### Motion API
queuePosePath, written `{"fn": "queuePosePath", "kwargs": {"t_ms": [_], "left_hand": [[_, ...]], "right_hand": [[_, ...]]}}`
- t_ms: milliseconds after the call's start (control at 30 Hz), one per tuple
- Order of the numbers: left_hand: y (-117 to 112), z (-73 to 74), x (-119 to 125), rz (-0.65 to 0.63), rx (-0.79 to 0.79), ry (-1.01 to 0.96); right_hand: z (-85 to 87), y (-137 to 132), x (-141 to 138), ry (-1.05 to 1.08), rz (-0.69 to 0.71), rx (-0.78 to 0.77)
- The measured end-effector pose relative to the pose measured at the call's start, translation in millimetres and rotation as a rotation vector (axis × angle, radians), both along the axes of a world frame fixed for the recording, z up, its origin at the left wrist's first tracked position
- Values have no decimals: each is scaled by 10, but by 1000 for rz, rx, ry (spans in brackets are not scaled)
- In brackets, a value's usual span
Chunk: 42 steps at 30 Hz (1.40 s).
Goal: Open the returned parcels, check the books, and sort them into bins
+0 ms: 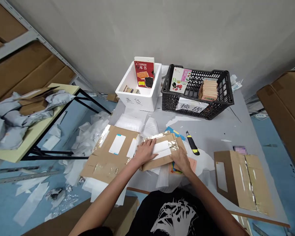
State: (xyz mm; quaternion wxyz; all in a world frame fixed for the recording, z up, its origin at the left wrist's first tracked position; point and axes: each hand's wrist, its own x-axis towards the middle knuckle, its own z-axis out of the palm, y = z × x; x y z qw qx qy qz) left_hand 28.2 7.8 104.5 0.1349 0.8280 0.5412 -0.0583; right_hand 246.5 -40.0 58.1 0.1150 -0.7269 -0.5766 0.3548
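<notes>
At far left, grey mailers (13,116) heaped on a pale yellow table (36,129); farther in, on the grey worktable (223,131), a broad taped cardboard (102,168) with white labels; behind, a white foam box (147,102) with a red book (145,73) upright inside; then the left hand (146,151), palm down and unclenched on the left part of a flat cardboard package (162,150), fingers reaching across its white label; lies directly beneath that hand and between both, near the table's front edge; runs lengthwise from left to right, long axis slanting slightly away from the body toward the right, shiny taped end pointing right; at that end, the right hand (181,160), in contact and bent about the edge, fingertips partly hidden; cannot tell whether clenched or merely resting; just behind the package, a blue packet (176,133); beside the right hand, a pale orange sheet (193,164); farther off, a black-and-yellow cutter (192,143), apart from both hands; behind, a black crate (211,111) with a booklet (179,80) and a stack (208,90) inside; at far right, a taped carton (245,180).
</notes>
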Motion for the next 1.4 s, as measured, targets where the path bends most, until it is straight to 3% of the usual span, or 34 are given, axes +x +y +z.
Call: {"fn": "queuePosePath", "kwargs": {"t_ms": [333,533,667,767,867,933,1033,1133,1400], "left_hand": [[42,-23,158,-106,84,92],[523,226,-61,-218,-206,125],[746,304,-202,-181,-198,131],[751,288,-230,-117,-153,139],[744,264,-256,-42,-122,141],[740,255,-263,22,-90,145],[656,256,-228,34,133,141],[435,255,-183,-167,334,130],[-223,112,-347,-467,413,-6]], "right_hand": [[-68,75,101,30,59,11],[-133,61,133,69,42,17],[-123,18,139,9,89,92],[10,15,155,-160,247,284],[231,96,178,-310,582,472],[374,188,173,-363,766,505],[519,323,115,-438,894,469],[572,391,38,-497,956,412],[469,320,126,-397,1039,419]]}}
